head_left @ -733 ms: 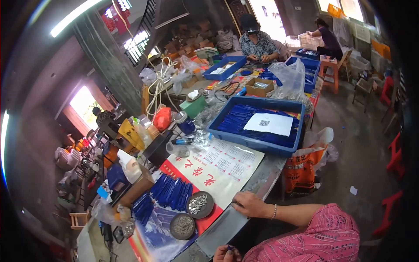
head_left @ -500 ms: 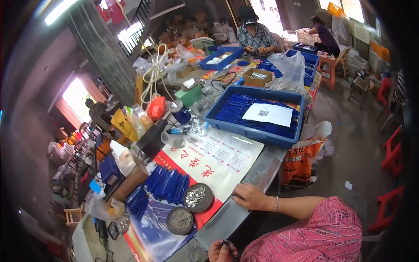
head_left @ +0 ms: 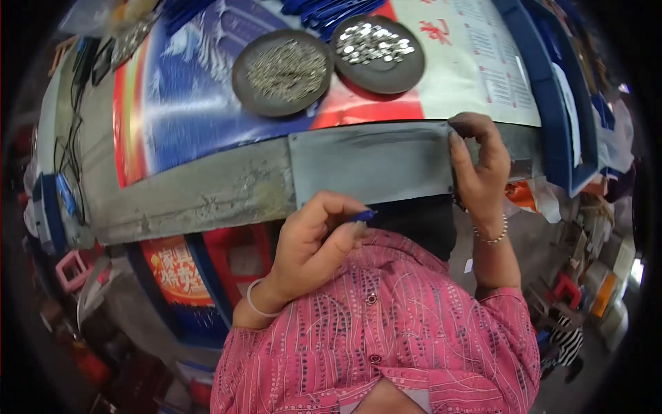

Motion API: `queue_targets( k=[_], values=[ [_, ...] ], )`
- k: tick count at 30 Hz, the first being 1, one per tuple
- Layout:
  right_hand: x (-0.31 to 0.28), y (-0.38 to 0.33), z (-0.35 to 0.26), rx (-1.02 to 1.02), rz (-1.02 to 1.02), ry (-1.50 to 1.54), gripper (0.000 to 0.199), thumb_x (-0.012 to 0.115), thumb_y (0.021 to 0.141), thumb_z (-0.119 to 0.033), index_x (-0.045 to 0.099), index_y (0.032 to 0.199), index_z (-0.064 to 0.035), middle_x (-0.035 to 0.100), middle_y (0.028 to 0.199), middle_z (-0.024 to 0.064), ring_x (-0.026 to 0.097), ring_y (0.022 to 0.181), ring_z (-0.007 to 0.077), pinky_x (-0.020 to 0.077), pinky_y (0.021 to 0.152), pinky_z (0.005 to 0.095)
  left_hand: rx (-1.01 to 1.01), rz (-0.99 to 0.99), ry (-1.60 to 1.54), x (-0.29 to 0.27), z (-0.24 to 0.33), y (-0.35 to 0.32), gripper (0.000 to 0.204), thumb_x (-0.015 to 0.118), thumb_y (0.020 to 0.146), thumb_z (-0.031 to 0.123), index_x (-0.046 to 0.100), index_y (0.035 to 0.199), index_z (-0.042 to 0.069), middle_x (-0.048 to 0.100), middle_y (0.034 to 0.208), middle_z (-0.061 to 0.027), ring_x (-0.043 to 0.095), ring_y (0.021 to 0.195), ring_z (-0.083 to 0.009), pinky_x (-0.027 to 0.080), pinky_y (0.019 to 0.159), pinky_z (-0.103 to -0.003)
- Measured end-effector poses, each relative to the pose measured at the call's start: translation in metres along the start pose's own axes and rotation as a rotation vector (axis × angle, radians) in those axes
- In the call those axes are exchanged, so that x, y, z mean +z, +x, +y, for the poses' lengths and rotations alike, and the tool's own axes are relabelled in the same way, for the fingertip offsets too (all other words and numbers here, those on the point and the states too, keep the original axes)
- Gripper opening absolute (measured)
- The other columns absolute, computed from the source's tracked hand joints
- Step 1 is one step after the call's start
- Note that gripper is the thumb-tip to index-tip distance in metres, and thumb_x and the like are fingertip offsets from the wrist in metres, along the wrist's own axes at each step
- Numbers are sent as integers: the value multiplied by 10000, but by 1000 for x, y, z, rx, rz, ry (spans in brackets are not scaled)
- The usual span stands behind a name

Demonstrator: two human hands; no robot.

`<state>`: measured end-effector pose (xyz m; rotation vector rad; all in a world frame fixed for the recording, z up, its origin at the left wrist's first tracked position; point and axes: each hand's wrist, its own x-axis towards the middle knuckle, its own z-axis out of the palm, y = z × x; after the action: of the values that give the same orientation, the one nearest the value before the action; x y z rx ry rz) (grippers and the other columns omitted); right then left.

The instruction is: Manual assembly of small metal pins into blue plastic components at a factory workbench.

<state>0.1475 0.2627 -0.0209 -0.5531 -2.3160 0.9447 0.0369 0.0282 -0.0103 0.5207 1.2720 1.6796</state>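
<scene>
Between the thumb and forefinger of my left hand (head_left: pixel 314 241) is a small dark-blue piece (head_left: pixel 364 216), its kind not clear. That hand is closed, just in front of the table edge. My right hand (head_left: pixel 480 162) is curled at the right end of a flat grey plate (head_left: pixel 372 162) on the table's front edge; its thumb and forefinger tips come near each other, and anything between them is too small to make out. Beyond lie two dark round dishes: one dish (head_left: pixel 241 86) of small thin metal parts, another dish (head_left: pixel 386 79) of shiny silver pieces.
Slim blue pieces (head_left: pixel 327 15) are heaped behind the dishes. A blue tub (head_left: pixel 552 131) stands at the right, an orange-and-white bag (head_left: pixel 527 196) below it. Printed sheets (head_left: pixel 200 131) cover the tabletop; black cables (head_left: pixel 69 155) lie at the left. A blue-edged container (head_left: pixel 214 276) is under the table.
My view has swung down from the room to the table edge and my lap. The left hand still pinches the blue piece; the right hand remains at the plate, its fingers now more curled.
</scene>
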Motion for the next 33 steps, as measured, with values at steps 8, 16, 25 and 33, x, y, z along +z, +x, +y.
queue_targets(
  k=[8, 16, 25, 33],
  values=[
    [27, 69, -40, -259, -344, -86, 166, 600, 805, 30, 579, 970, 27, 596, 886, 115, 585, 798, 202, 464, 745, 283, 86, 163, -20, -20, 11, -1, 180, 539, 913, 26, 508, 1076, -43, 599, 859, -63, 538, 706, -58, 447, 645, -183],
    [94, 127, -48, -576, -513, -279, 211, 614, 810, -133, 548, 962, -4, 546, 869, 143, 546, 809, 338, 433, 702, 405, 125, 290, -25, -38, 19, 5, 177, 548, 917, 50, 521, 1071, -32, 604, 824, -61, 529, 675, -52, 443, 614, -180],
    [128, 144, -53, -627, -676, -362, 152, 585, 810, -115, 526, 899, -6, 554, 832, 158, 551, 779, 358, 426, 669, 430, 73, 316, -54, -54, 20, 12, 195, 544, 922, 57, 515, 1094, -30, 604, 845, -51, 527, 663, -45, 441, 604, -175],
    [120, 149, -69, -504, -704, -316, 138, 552, 830, -115, 519, 816, 18, 572, 765, 197, 575, 756, 379, 454, 672, 442, 143, 294, -124, -60, 19, 16, 195, 548, 925, 64, 517, 1096, -23, 576, 848, -22, 523, 652, -36, 427, 575, -177]
  ],
)
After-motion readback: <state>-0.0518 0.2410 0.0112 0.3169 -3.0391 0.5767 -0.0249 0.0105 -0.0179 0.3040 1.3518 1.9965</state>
